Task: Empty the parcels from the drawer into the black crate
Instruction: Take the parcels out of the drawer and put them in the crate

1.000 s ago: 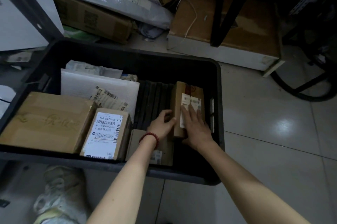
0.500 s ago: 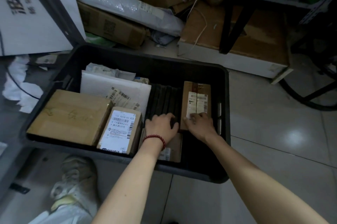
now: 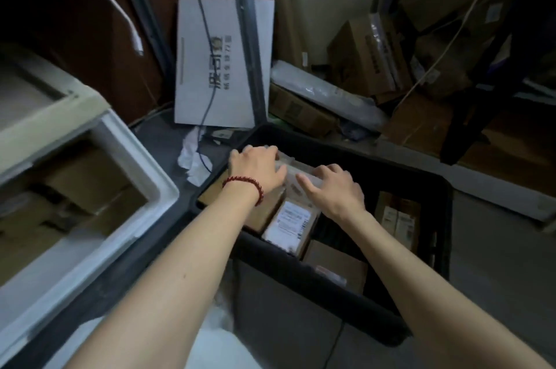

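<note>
Both my hands are down in the black crate, which sits on the floor to the right of the open white drawer. My left hand, the one with the red bead bracelet on its wrist, lies palm down near the crate's far left corner, fingers curled over the far edge of a pale flat parcel. My right hand lies on the same parcel just beside it, fingers spread and pressing flat, thumb stretched toward the left hand. Neither hand is closed tight; whether the left one truly grips the parcel's edge or only rests on it I cannot tell, the picture being blurred there.

Under my wrists stand more parcels: a brown box beneath the left forearm, touching a small box with a white printed label that leans against it. Near the crate's front wall lies another brown box. At the right side stands a tall narrow box with two white labels, well apart from my hands.

The drawer is pulled out at my left, and brown cartons show inside it in the dim light. Behind the crate a white board with printed characters leans against a metal post
</note>
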Demonstrator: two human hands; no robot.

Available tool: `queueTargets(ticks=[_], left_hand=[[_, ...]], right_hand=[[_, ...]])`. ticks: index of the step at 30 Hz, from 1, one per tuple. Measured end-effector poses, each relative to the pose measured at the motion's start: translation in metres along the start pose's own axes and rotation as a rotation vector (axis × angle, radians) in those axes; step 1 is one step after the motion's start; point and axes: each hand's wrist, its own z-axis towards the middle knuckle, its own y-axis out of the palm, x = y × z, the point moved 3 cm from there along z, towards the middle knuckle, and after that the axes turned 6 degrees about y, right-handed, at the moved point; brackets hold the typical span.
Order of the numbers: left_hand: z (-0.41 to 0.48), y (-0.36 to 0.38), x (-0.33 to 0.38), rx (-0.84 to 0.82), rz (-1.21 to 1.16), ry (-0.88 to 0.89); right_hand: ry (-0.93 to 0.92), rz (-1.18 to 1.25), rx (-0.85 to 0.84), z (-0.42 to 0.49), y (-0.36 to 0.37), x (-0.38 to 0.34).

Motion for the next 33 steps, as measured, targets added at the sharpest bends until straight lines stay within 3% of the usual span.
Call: queueTargets(ticks=[10,18,25,33], left_hand=[[-0.163,-0.063,-0.177,0.026,-0.010,-0.494],[-0.322,-0.020,-0.232,-0.003,-0.100,-0.851],[-0.346,0.003,-0.249,0.064,-0.141,-0.954],[-0.292,0.025,-0.269,0.094,-0.191,-0.889]], right_hand=[[-0.399,-0.044,0.006,-0.060,0.023,-0.166],[-0.594,-0.014,-0.233,-0.130,0.091,-0.236],[-0.594,-0.023,-0.324,-0.142,0.127,-0.246],[-0.623,0.021,-0.285,-0.110,0.143,-0.275]])
